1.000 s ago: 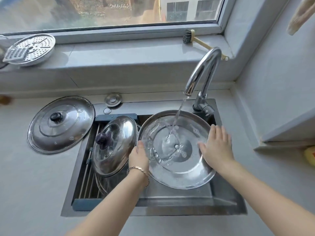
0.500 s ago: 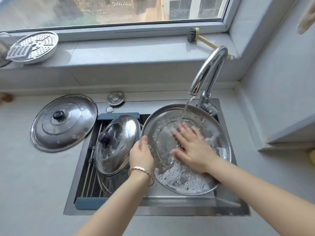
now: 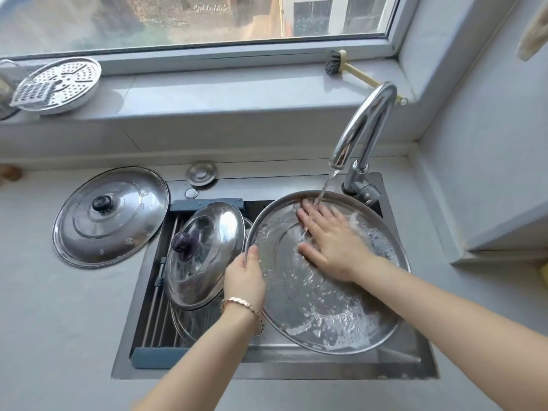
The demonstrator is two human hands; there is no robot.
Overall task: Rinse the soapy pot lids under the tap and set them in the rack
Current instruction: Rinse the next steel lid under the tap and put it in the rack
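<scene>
Three steel lids show around the sink (image 3: 415, 366). Biggest is the wide lid (image 3: 311, 301), which we hold tilted over the basin, hollow side up, with suds and water pooled at its near edge. A flat lid (image 3: 124, 229) lies on the counter just left of the sink, and a domed lid (image 3: 207, 262) rests tilted on the rack (image 3: 152, 310) in the sink's left half. The tap (image 3: 367, 120) runs — its stream lands on our right hand (image 3: 332, 241), fingers straight and pressed flat on the wide lid's inner face. Our left hand (image 3: 244, 277) grips that lid's left rim, thumb hooked over the edge.
</scene>
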